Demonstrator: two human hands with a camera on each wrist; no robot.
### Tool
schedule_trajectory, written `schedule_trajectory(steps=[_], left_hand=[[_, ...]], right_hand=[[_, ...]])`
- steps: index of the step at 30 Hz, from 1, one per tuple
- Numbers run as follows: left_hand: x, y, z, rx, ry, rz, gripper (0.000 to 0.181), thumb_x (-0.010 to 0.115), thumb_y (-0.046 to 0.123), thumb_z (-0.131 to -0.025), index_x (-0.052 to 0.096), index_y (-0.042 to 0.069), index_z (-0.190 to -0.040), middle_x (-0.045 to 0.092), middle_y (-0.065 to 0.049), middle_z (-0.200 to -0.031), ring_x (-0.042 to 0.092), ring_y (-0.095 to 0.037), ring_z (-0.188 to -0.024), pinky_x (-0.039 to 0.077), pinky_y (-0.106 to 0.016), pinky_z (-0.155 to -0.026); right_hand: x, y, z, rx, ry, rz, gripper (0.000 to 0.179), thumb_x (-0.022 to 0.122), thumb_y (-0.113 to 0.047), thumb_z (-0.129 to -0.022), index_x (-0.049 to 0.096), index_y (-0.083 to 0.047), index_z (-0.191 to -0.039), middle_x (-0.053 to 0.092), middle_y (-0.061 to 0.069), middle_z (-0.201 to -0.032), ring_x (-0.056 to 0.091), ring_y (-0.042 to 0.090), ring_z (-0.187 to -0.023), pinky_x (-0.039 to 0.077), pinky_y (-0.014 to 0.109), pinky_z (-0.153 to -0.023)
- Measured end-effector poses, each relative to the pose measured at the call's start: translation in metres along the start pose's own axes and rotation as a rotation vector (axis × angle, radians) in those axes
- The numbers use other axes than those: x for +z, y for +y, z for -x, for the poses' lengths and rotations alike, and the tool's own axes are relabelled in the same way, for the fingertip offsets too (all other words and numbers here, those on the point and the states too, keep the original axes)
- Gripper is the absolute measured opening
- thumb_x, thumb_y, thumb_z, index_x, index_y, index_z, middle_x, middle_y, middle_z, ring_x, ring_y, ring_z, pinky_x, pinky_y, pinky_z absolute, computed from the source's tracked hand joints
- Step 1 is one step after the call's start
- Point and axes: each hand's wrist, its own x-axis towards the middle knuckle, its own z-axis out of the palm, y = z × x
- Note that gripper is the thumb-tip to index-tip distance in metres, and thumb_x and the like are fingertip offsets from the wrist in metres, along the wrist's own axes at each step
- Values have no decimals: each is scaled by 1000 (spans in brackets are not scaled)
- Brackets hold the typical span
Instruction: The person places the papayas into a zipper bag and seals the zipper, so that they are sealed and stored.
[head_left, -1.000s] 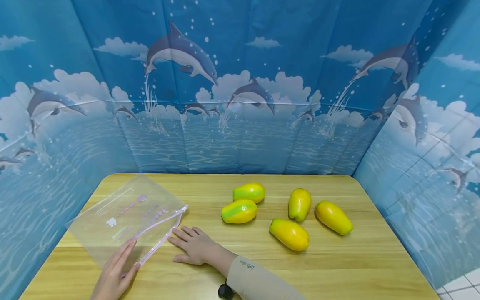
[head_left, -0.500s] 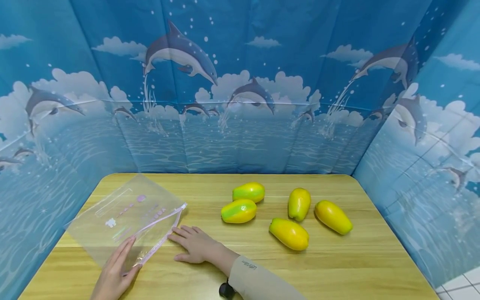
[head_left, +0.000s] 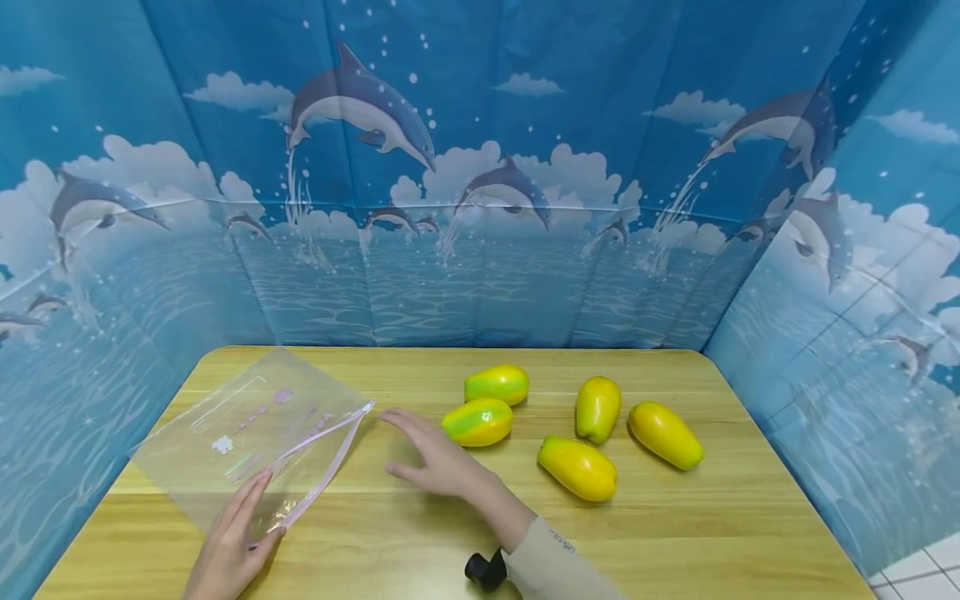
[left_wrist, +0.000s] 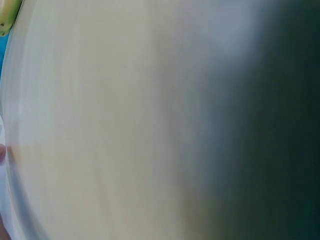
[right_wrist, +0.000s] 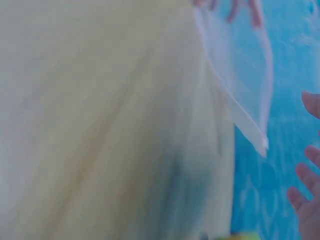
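Observation:
A clear zip bag (head_left: 202, 417) with a pink-edged mouth lies flat at the table's left, its mouth parted and facing right. My left hand (head_left: 228, 542) holds the bag at the near end of its mouth, fingers on the upper lip and thumb at the lower edge. Just right of the bag's far mouth corner, my right hand (head_left: 442, 458) hovers over the table, fingers extended and holding nothing. Its fingertips are close to the nearest papaya (head_left: 477, 422). In the right wrist view, the bag's mouth (right_wrist: 240, 95) gapes below the left fingers. The left wrist view is mostly blurred.
Other yellow-green papayas lie to the right: one behind (head_left: 497, 384), one in front (head_left: 578, 469), one upright (head_left: 598, 409) and one farthest right (head_left: 667, 435). The wooden table (head_left: 420, 550) meets a dolphin-print curtain (head_left: 480, 275) at its back and sides.
My right hand has left the bag's lower mouth edge, rising and moving right toward the papayas. The lower edge now bows out more. My left hand stays on the bag.

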Motion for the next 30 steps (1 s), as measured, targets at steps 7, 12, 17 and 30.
schedule_trajectory(steps=[7,12,17,30], left_hand=[[6,3,-1,8,14,-7,73,46,51,-89,47,-13,-122,50,-25,-124,32,-6,-130,24,-17,-109],[9,11,-5,-17,-8,14,72,46,50,-89,45,-13,-125,48,-25,-126,30,-5,-130,22,-16,-109],[12,19,-7,-66,-54,22,73,44,50,-90,42,-12,-128,46,-25,-128,26,-3,-131,19,-15,-110],[24,34,-14,-84,-23,15,74,62,27,-69,41,-9,-130,45,-26,-129,23,-1,-130,16,-14,-110]], right_hand=[[-29,18,29,79,144,-92,67,59,-34,-88,24,-24,-144,27,2,-148,24,20,-135,31,46,-107],[-46,28,54,180,228,-130,67,62,-36,-86,26,-30,-143,27,1,-148,27,21,-133,33,49,-105],[-59,39,79,231,323,-123,69,65,-34,-84,28,-30,-141,30,1,-146,29,23,-133,30,51,-106],[-86,70,147,349,468,-86,74,73,-27,-78,32,-21,-140,35,6,-142,33,29,-128,32,56,-102]])
